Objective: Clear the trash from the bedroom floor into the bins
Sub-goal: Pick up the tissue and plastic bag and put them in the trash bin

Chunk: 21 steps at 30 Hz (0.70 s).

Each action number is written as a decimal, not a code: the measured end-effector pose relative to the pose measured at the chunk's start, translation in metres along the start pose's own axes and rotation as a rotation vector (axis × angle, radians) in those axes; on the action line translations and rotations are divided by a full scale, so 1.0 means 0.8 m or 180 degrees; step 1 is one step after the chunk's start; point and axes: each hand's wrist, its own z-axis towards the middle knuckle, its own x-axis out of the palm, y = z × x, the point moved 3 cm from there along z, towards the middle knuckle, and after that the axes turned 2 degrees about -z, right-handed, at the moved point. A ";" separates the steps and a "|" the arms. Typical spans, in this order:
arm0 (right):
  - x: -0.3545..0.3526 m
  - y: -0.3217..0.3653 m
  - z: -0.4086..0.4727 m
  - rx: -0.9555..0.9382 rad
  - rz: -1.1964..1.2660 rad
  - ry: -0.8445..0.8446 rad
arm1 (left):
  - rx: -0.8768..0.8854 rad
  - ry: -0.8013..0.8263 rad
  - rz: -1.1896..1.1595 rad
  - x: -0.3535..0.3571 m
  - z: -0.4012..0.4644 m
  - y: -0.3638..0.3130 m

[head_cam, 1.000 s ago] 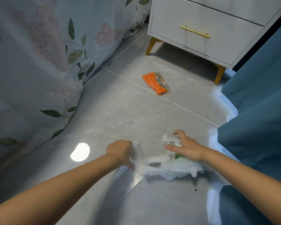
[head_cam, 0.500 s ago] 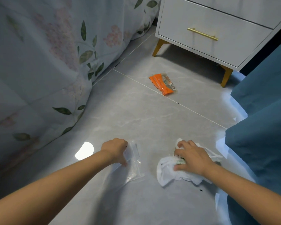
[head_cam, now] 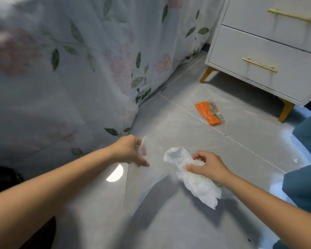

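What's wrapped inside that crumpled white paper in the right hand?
The right hand grips the crumpled white paper around something with green print, peeking out by the fingers and the wrist. The paper and the hand cover the rest, so I cannot tell what it is.

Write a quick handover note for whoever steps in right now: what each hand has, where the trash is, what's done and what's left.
Left hand: grips a clear, blurred plastic bag lifted off the grey tile floor.
Right hand: clutches a crumpled white tissue wad with green print, just above the floor.
Flat orange snack wrapper: lies untouched in front of the white nightstand.
Done: two pieces picked up.
Left: bin both, then fetch the wrapper. No bin clearly in view.
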 end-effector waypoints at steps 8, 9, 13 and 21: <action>0.012 0.236 -0.007 -0.1059 -0.0449 0.0373 | -0.0089 -0.1108 -0.0451 -0.175 -0.225 0.044; 0.015 0.261 -0.015 -0.1190 -0.0522 0.0427 | -0.0150 -0.1274 -0.0538 -0.191 -0.261 0.059; 0.033 0.331 -0.050 -0.1575 -0.0767 0.0599 | -0.0555 -0.1775 -0.0905 -0.230 -0.395 0.135; 0.090 0.353 -0.091 -0.1708 -0.1105 0.0891 | -0.1538 -0.1163 -0.0428 -0.175 -0.457 0.262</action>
